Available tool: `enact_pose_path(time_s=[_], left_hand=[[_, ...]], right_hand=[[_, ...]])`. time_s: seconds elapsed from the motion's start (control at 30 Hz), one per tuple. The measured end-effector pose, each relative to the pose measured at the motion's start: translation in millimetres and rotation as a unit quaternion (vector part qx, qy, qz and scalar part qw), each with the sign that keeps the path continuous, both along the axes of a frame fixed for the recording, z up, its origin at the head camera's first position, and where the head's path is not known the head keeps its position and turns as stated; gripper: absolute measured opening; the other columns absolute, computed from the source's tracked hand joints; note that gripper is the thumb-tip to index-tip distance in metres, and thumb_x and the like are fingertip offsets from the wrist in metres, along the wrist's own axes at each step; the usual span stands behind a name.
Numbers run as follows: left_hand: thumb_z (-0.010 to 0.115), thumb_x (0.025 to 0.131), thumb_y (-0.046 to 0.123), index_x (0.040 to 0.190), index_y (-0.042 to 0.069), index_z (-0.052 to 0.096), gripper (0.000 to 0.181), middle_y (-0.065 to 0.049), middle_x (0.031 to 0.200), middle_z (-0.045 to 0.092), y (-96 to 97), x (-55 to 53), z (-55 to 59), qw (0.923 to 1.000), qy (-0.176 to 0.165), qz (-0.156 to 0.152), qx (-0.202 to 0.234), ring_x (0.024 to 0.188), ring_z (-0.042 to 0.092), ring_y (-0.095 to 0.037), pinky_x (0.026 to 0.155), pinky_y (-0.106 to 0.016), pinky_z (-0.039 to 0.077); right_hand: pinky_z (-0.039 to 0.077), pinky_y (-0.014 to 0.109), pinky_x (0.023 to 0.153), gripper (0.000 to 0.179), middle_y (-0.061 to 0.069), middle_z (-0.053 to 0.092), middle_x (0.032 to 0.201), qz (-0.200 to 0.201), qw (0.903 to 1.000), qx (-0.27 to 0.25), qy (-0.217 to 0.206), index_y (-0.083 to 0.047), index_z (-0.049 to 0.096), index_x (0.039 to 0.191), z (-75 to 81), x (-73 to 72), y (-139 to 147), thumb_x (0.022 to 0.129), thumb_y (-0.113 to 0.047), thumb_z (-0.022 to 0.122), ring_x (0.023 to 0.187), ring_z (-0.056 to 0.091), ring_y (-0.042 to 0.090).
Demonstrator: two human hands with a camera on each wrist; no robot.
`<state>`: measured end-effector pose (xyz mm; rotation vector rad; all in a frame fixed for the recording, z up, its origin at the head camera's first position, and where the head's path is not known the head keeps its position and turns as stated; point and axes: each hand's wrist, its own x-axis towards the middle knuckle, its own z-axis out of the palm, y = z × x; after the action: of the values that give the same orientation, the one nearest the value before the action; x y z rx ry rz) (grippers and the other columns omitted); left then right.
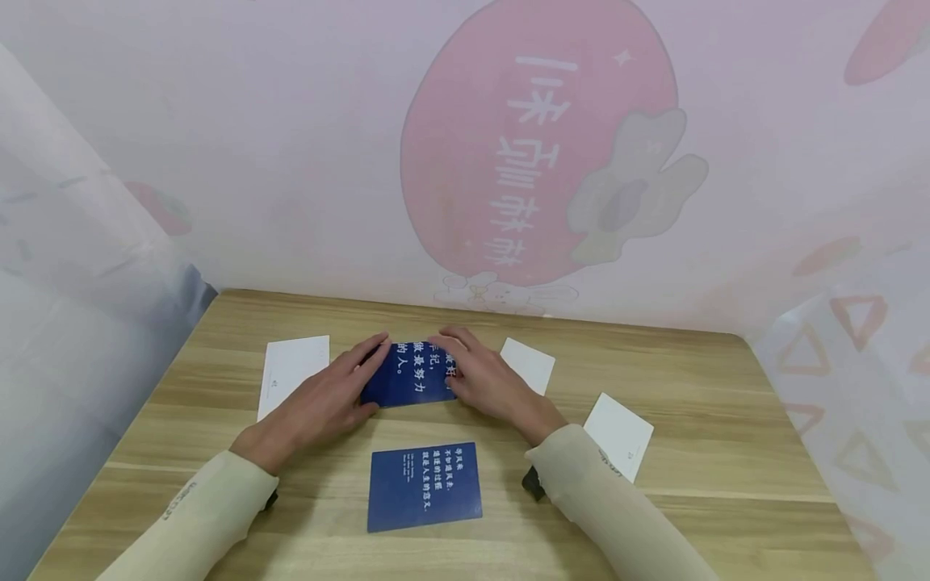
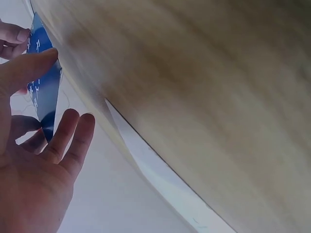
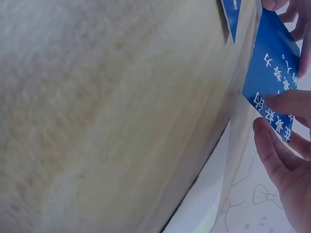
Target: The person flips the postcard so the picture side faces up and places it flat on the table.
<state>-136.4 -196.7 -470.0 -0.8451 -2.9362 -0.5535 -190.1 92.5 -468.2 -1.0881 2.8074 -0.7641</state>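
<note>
A dark blue card (image 1: 403, 386) with white Chinese writing is held by both hands in the far middle of the table, in the head view. My left hand (image 1: 320, 410) pinches its left edge, thumb on the printed face and some fingers behind, as the left wrist view shows. At the opposite edge my right hand (image 3: 294, 160) pinches the card (image 3: 274, 53) between thumb and fingers. Both wrist views show the card raised off the table and tilted. A second blue card (image 1: 425, 488), also with white writing, lies flat nearer the person, between the forearms.
On the wood-grain table (image 1: 690, 516), a white card (image 1: 291, 367) lies by the left hand. Two more white cards are at the right: one (image 1: 529, 365) partly behind the right hand, another (image 1: 621, 432) partly under the right sleeve. A printed cloth (image 1: 312, 161) hangs behind the table.
</note>
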Motion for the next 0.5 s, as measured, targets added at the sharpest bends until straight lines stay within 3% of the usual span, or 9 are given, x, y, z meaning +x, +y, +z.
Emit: enact_pose_path(time_s=[0.2, 0.5], left_hand=[[0.089, 0.092, 0.012, 0.171, 0.009, 0.033, 0.097, -0.019, 0.178, 0.03, 0.1, -1.8, -2.0, 0.9999, 0.011, -0.008, -0.002, 0.154, 0.048, -0.046, 0.114, -0.06, 0.054], [0.09, 0.092, 0.014, 0.172, 0.016, 0.032, 0.099, -0.019, 0.177, 0.031, 1.1, -2.6, -3.0, 0.9999, 0.008, -0.001, -0.013, 0.152, 0.05, -0.047, 0.111, -0.063, 0.055]], right_hand=[[0.054, 0.05, 0.117, 0.07, 0.008, 0.036, 0.175, -0.003, 0.9989, 0.03, -0.034, -0.022, 0.041, 0.168, 0.6, 2.6, -1.1, 0.105, -0.013, 0.072, 0.146, 0.058, 0.029], [0.049, 0.049, 0.123, 0.08, 0.005, 0.03, 0.178, -0.006, 0.9966, 0.064, -0.051, -0.026, 0.035, 0.171, 1.7, 4.4, -4.1, 0.103, -0.017, 0.076, 0.156, 0.048, 0.029]])
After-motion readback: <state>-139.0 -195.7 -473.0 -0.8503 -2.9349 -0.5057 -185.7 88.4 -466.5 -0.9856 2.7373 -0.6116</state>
